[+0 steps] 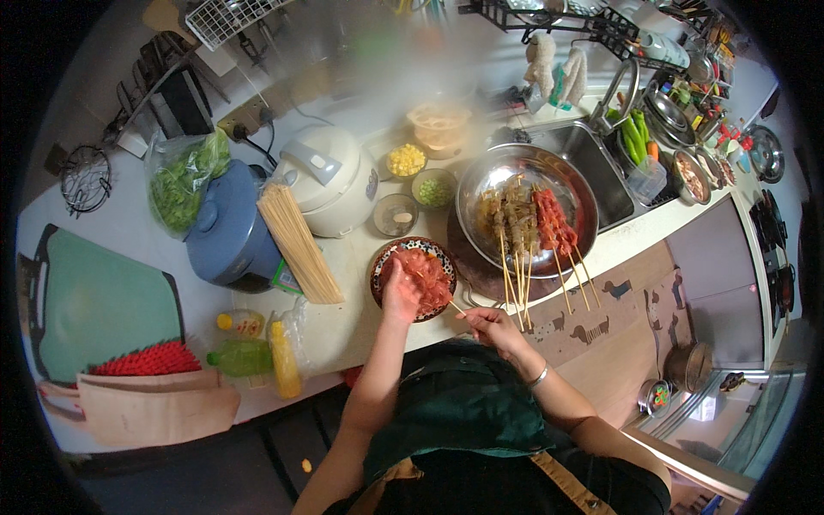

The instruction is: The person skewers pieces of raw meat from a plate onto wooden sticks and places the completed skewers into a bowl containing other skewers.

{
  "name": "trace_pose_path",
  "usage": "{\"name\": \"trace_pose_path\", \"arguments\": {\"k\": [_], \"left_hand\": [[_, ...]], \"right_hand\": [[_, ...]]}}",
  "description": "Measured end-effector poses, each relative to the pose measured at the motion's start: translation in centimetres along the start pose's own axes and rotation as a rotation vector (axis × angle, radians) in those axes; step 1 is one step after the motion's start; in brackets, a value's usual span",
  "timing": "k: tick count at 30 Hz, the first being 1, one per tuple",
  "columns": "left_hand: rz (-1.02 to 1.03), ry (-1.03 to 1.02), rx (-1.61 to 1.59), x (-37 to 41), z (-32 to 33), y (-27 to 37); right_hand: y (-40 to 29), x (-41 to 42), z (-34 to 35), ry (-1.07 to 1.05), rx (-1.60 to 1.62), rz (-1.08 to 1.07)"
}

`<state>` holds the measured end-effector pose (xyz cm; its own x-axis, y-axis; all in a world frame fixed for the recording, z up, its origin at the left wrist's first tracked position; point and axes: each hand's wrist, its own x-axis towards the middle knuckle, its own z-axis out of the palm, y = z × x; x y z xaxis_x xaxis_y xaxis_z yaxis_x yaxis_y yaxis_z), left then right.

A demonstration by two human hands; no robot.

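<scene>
A patterned bowl (452, 264) of sliced raw red meat (430, 277) stands at the counter's front edge. My left hand (400, 291) rests in the bowl, fingers against the meat; its grip is partly hidden. Between the fingers of my right hand (492, 328) is the end of a bamboo skewer (458, 308), whose other end goes into the meat. Right of the bowl, a large steel basin (473, 193) holds several skewers of shrimp (518, 219) and several of red meat (553, 222), their bare ends sticking out over the rim towards me.
Behind the bowl stand small bowls of diced yellow food (406, 159), green slices (433, 192) and a near-bare glass bowl (395, 215). Left are a bundle of bamboo skewers (299, 244), a rice cooker (331, 187), a blue pot (228, 225) and bottles (241, 357). A sink (595, 167) lies beyond the basin.
</scene>
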<state>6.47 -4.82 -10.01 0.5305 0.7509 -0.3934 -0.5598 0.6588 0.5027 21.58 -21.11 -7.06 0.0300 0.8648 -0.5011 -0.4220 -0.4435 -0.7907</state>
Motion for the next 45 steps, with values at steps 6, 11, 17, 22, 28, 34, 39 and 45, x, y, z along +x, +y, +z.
{"name": "trace_pose_path", "arguments": {"k": [6, 11, 17, 22, 28, 34, 39, 45], "left_hand": [[0.143, 0.15, 0.219, 1.5, -1.0, 2.0], [0.138, 0.083, 0.234, 0.2, 0.8, 0.8], [-0.179, 0.021, 0.16, -1.4, 0.4, -0.4], [-0.037, 0.044, 0.261, -1.2, -1.0, -0.9], [-0.06, 0.086, 0.354, -1.3, -0.8, -1.4], [-0.092, 0.12, 0.325, -1.2, -1.6, -2.9], [-0.069, 0.15, 0.334, -1.0, -1.8, -3.5], [-0.112, 0.15, 0.302, -1.2, -1.9, -3.5]], "right_hand": [[0.7, 0.6, -0.1, -0.011, -0.029, -0.033], [0.1, 0.8, 0.3, -0.015, 0.03, -0.024], [0.4, 2.5, -0.4, -0.098, 0.218, 0.085], [0.9, 3.4, -1.0, -0.076, 0.242, 0.159], [2.5, 3.9, -1.0, 0.061, 0.296, 0.125], [1.2, 2.7, -0.4, 0.011, 0.039, 0.042], [1.4, 2.3, 0.0, 0.078, 0.029, 0.023], [2.5, 3.1, -0.1, 0.099, 0.028, -0.048]]}}
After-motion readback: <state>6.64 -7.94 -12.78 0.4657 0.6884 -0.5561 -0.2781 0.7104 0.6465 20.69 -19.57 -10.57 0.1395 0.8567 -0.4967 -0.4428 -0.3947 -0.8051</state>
